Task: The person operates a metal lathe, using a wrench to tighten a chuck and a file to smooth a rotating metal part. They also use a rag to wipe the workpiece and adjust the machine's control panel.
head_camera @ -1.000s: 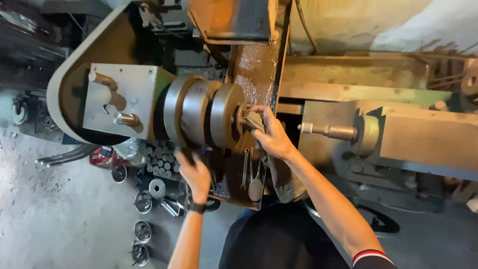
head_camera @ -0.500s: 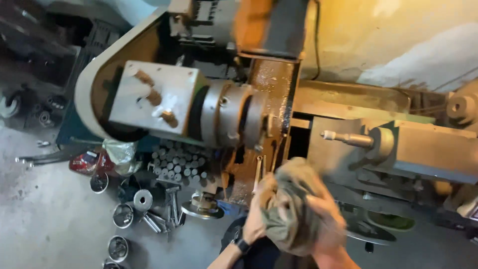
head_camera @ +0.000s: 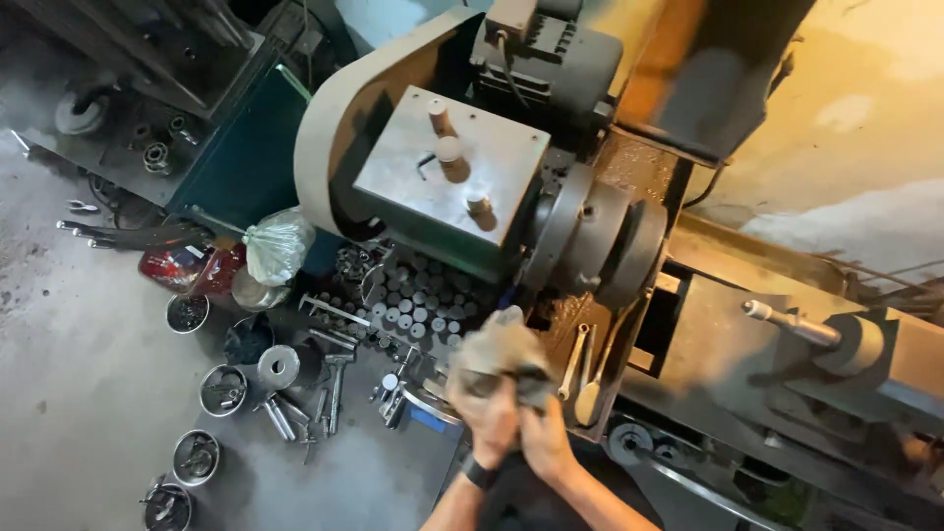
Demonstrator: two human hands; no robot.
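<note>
Both my hands are bunched together low in the middle of the view, gripping a dirty grey rag (head_camera: pixel 500 352). My left hand (head_camera: pixel 486 418) with a black wristband holds it from the left. My right hand (head_camera: pixel 544 441) presses against it from the right. The rag is crumpled above my fingers, just in front of the lathe's chuck (head_camera: pixel 602 242). The chuck stands bare, apart from my hands.
The lathe headstock (head_camera: pixel 442 172) with three levers fills the centre; the tailstock (head_camera: pixel 836 339) is at right. Wrenches (head_camera: pixel 580 369) hang by the bed. A tray of round metal blanks (head_camera: pixel 418 305), small tins of parts (head_camera: pixel 202 388) and a plastic bag (head_camera: pixel 277 246) lie left.
My right hand left the chuck and came back with the rag; both hands now clasp it lower down. The view has swung left and downward.
</note>
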